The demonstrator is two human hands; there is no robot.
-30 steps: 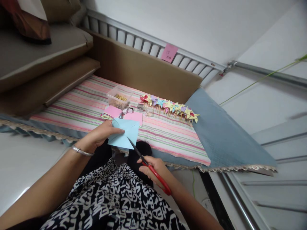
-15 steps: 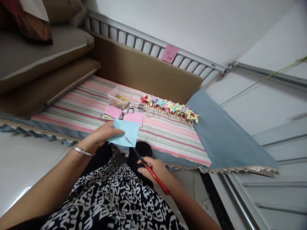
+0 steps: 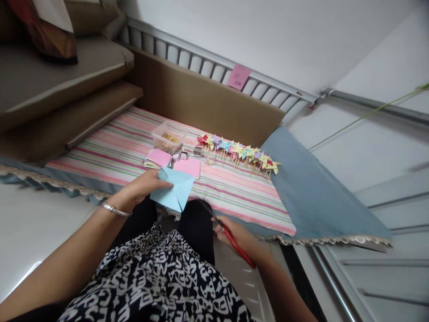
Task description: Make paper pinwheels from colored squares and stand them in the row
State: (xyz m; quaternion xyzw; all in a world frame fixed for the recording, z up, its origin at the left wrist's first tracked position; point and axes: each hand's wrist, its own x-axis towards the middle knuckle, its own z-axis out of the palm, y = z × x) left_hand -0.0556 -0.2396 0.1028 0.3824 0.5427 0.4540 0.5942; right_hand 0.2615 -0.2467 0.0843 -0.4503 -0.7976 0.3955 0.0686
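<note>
My left hand [image 3: 149, 184] pinches a light blue square of paper [image 3: 182, 185] by its left side, thumb on top. Slits run inward from some of the paper's corners. Closed round red-handled scissors [image 3: 236, 243], my right hand [image 3: 234, 232] is to the right of the paper and apart from it. The scissor blades are blurred and dark against my black trouser leg. Just beyond the paper lie a pink sheet stack [image 3: 189, 167] and a pile of coloured papers [image 3: 159, 157] with pink on top.
A clear plastic box [image 3: 169, 136] of small sticks stands on the striped cloth [image 3: 234, 190]. Several paper pinwheels [image 3: 237, 150] on sticks lie in a row to its right. Small boxes [image 3: 197, 151] are between them. A cardboard panel [image 3: 201, 100] borders the back.
The scissors have come away from the paper, moving right and towards me with my right hand. The blue paper, still in my left hand, shows a slit at its near corner.
</note>
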